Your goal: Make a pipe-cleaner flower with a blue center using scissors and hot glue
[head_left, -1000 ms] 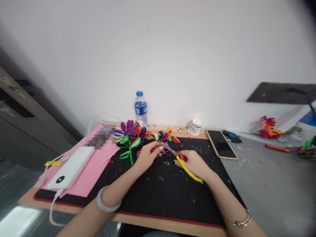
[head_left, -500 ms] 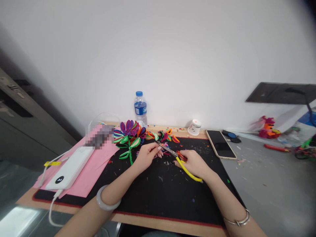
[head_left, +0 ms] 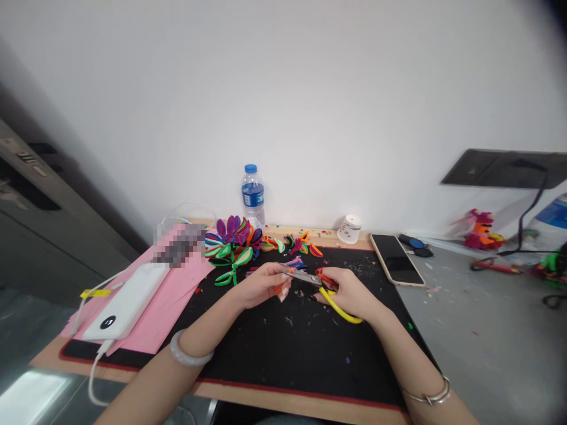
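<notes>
Over the middle of the black mat [head_left: 283, 348], my left hand [head_left: 264, 287] is closed on a small orange piece [head_left: 280, 288], mostly hidden by the fingers. My right hand [head_left: 348, 293] grips the scissors [head_left: 305, 276], which have one red handle and one yellow handle. The blade tips point left and reach the fingertips of my left hand. Behind my left hand lie multicoloured fuzzy flowers and leaves [head_left: 234, 233], with a green leafy stem [head_left: 233, 268] in front. Small orange and green petal loops [head_left: 301, 241] rest farther right.
A water bottle [head_left: 253, 198] and an upturned paper cup [head_left: 349, 229] stand by the wall. A phone [head_left: 396, 260] lies right of them. At the left, a white power bank [head_left: 126, 304] rests on pink sheets [head_left: 166, 319]. Colourful figures [head_left: 481, 230] sit far right.
My left hand has moved slightly down and left, and an orange piece now shows in its fingers. The scissors are angled flatter, their tips lower.
</notes>
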`<action>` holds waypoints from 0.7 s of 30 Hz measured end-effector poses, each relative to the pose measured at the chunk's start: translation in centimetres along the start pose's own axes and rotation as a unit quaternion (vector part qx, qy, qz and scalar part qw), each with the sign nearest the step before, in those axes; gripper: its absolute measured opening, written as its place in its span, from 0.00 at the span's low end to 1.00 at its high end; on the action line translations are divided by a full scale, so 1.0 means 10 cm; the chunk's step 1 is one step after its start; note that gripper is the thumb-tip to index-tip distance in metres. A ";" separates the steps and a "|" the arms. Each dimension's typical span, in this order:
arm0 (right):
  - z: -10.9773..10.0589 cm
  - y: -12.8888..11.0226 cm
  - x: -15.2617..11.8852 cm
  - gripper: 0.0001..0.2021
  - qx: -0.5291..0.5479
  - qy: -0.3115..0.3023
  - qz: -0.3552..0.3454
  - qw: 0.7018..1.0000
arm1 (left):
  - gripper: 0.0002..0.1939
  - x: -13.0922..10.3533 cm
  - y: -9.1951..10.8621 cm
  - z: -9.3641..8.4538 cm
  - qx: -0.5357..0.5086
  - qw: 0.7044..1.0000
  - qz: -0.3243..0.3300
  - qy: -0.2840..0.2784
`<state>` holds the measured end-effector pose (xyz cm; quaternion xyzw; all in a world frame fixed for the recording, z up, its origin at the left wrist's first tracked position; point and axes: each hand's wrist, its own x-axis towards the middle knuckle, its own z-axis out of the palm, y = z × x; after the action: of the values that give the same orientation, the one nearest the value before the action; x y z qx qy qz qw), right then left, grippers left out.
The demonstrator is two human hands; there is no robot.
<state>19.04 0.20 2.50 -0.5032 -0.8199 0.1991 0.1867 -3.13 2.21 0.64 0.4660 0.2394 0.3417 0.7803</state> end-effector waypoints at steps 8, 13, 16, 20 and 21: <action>0.04 0.03 -0.01 0.13 -0.024 0.014 0.072 0.997 | 0.13 0.06 -0.04 0.08 0.036 0.994 0.049 0.096; 0.07 0.04 0.01 0.12 -0.021 0.033 0.097 0.994 | 0.14 0.06 -0.04 0.07 0.025 0.992 0.064 0.109; 0.08 0.07 0.03 0.12 -0.027 0.053 0.121 0.991 | 0.14 0.07 -0.04 0.05 0.005 0.991 0.054 0.121; 0.09 0.10 0.04 0.12 -0.029 0.063 0.129 0.989 | 0.16 0.08 -0.05 0.04 0.003 0.991 0.051 0.128; 0.09 0.10 0.04 0.12 -0.031 0.061 0.128 0.989 | 0.16 0.09 -0.06 0.05 0.010 0.990 0.056 0.128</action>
<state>19.21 0.83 1.26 -0.6208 -0.7415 0.1647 0.1937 -2.09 2.41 0.30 0.4386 0.3140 0.4393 0.7184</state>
